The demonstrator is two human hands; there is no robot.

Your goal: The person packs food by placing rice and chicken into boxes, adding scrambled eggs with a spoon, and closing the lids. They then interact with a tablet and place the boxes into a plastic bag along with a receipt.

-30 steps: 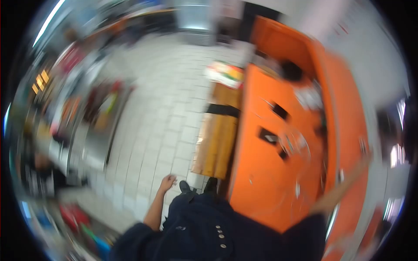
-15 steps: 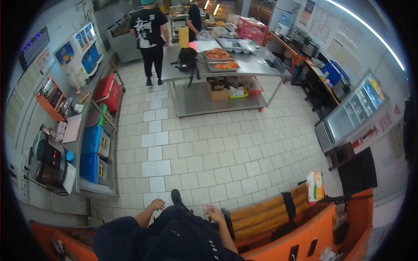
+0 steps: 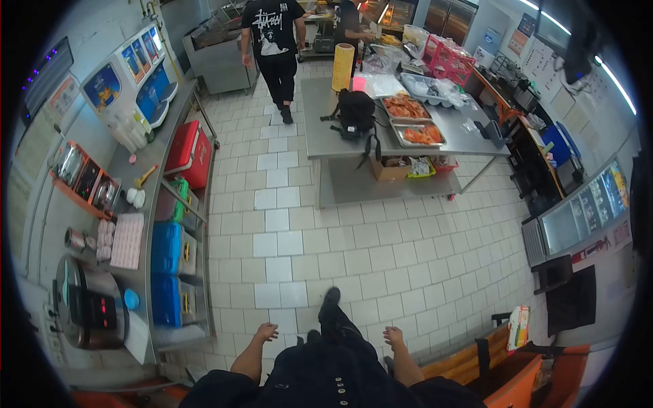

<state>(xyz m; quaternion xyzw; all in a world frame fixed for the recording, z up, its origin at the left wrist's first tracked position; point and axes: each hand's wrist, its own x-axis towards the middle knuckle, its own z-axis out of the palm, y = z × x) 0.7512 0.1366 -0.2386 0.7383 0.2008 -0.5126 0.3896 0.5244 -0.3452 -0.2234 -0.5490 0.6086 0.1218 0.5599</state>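
Note:
My left hand [image 3: 266, 332] hangs over the tiled floor [image 3: 309, 267], loosely curled with fingers apart and nothing in it. My right hand [image 3: 393, 335] is on the other side of my body, also empty, with its fingers slightly bent and apart. Neither hand touches anything. Between them one dark shoe [image 3: 331, 297] is stepping forward. Nearest on the right is a wooden slatted panel with orange sides [image 3: 462, 367].
A steel table [image 3: 401, 144] holds a black backpack [image 3: 356, 112] and trays of orange-red food [image 3: 407, 107]. A side counter [image 3: 158, 197] carries a rice cooker [image 3: 92, 309], with blue bins [image 3: 167, 300] below. Ahead, a person in black [image 3: 275, 41] walks; another person [image 3: 348, 34] stands behind the table.
My view has moved forward and turned left; the wooden panel slides down and right. My hands have swung and stay empty. The person in black has walked farther off.

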